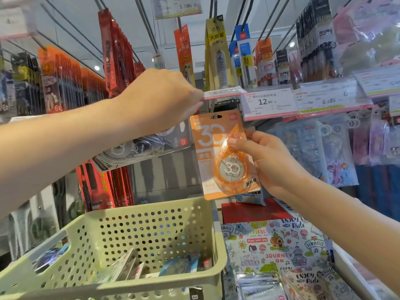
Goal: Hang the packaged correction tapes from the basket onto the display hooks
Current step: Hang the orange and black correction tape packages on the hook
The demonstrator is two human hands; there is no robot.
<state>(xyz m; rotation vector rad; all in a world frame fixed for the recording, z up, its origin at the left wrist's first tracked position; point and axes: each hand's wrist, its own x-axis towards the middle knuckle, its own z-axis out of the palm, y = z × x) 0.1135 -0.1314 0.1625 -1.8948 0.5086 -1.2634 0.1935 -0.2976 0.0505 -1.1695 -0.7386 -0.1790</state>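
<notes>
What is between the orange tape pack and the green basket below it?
In the head view, only a bare grey shelf back shows between the orange tape pack and the green basket.

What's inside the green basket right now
The green basket holds a few flat packages, some blue, some pale, lying loose near the bottom. Its perforated front wall and rim cover the rest, so no count is possible.
</notes>
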